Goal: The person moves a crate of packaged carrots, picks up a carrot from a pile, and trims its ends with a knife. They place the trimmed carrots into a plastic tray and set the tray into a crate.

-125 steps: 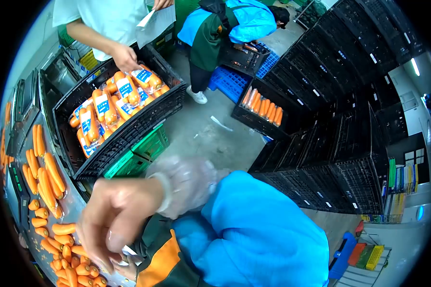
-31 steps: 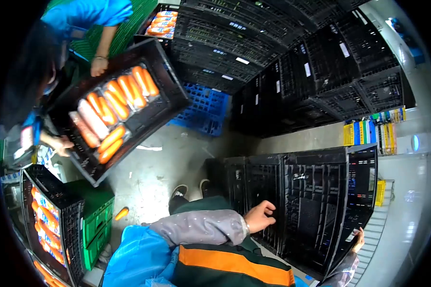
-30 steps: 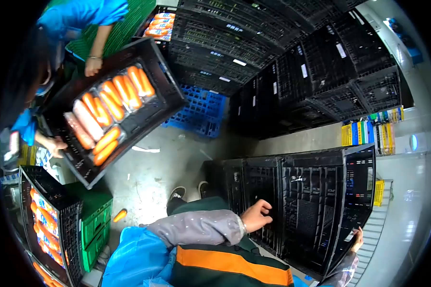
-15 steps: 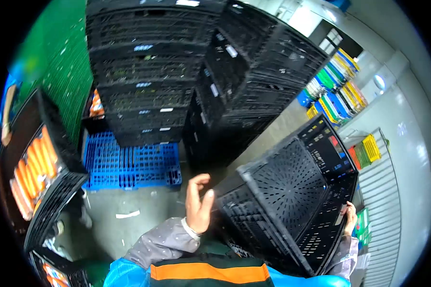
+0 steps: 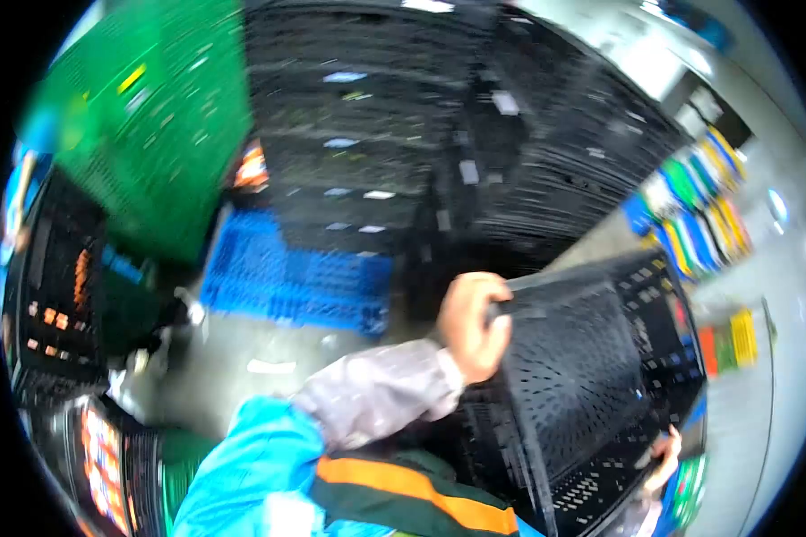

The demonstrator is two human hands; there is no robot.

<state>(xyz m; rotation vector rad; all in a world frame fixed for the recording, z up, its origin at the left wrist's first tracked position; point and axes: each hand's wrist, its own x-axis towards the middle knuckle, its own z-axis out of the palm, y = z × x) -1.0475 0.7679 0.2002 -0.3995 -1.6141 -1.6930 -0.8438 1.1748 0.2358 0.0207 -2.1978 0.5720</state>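
Note:
A black plastic crate [image 5: 573, 358] is tilted in front of me, its slotted floor visible inside. My left hand [image 5: 475, 327] is closed around the crate's upper left corner, fingers curled on the rim. My right hand [image 5: 664, 458] grips the lower right side, partly hidden by the crate wall. The crate contains nothing that I can see.
Tall stacks of black crates [image 5: 349, 116] stand ahead, beside a blue pallet [image 5: 295, 277]. At the left another person holds a black crate [image 5: 63, 295] with orange items showing through its holes. Below it sits a crate of orange packages [image 5: 103, 465]. Colourful stacked crates [image 5: 698, 206] line the right.
My left hand has moved from beside the crate onto its corner and closed there. My view has swung left. The other person's crate has turned, now showing its slotted side.

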